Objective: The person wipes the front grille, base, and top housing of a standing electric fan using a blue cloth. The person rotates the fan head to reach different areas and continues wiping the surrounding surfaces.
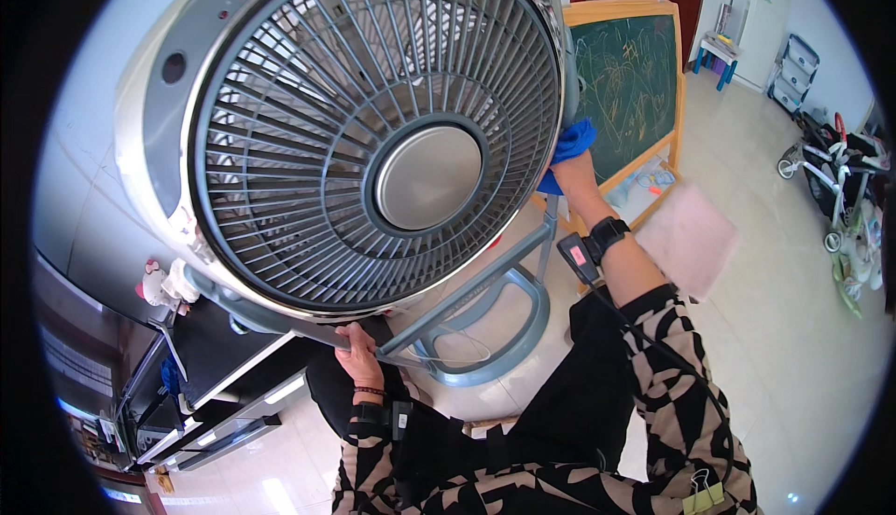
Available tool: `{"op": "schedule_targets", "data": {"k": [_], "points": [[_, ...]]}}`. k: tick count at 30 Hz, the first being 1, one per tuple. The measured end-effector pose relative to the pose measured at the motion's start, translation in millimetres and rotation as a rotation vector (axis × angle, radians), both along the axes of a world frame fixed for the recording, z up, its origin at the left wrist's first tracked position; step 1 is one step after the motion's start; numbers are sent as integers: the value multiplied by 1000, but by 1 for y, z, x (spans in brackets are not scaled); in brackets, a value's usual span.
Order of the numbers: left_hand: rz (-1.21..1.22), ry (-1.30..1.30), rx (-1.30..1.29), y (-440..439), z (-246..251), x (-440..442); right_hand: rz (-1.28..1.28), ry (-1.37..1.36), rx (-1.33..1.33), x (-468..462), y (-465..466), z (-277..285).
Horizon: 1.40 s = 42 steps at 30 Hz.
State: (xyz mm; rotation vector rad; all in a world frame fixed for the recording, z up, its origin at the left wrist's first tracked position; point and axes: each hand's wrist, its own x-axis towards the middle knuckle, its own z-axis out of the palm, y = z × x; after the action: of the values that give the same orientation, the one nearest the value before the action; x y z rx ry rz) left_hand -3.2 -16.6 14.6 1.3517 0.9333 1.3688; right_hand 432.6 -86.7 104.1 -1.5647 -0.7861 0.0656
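A large electric fan (pixel 434 179) with a round slatted grille and a silver hub fills the upper left, tilted on a grey tubular stand (pixel 483 280). My left hand (pixel 360 357) grips the stand's frame at the lower rim of the fan. A blue cloth (pixel 575 138) is bunched in my right hand (pixel 577 178), pressed to the right side of the fan housing. My right fingers are partly hidden behind the cloth and the housing.
Behind the fan stands a wooden-framed chalkboard (pixel 623 88) with chalk drawings. A pink mat (pixel 689 238) lies on the tiled floor. A folded stroller (pixel 840 165) is at far right. At left, a low black cabinet (pixel 217 347) holds a plush toy (pixel 159 285).
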Motion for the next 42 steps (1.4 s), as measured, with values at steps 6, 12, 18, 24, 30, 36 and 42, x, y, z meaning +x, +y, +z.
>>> {"op": "schedule_targets", "data": {"k": [6, 12, 18, 24, 30, 36, 42], "points": [[53, 25, -1, -1, 0, 3, -181, 17, 27, -13, 9, -31], [70, 1, 22, 0, -6, 1, -70, 505, -100, -55, -18, -65], [32, -9, 33, 2, -9, -2, -84, 533, -66, -49, -14, -81], [38, -25, 12, 0, -7, -2, -53, 431, -147, -27, -14, -118], [17, -102, -58, 0, -12, -4, 31, 460, -180, -3, -31, -97], [9, -150, -122, 3, -21, -2, 155, -188, 260, 17, -15, 8], [-49, -159, -117, 7, -29, -7, -108, -401, -878, 12, -15, 41]]}}
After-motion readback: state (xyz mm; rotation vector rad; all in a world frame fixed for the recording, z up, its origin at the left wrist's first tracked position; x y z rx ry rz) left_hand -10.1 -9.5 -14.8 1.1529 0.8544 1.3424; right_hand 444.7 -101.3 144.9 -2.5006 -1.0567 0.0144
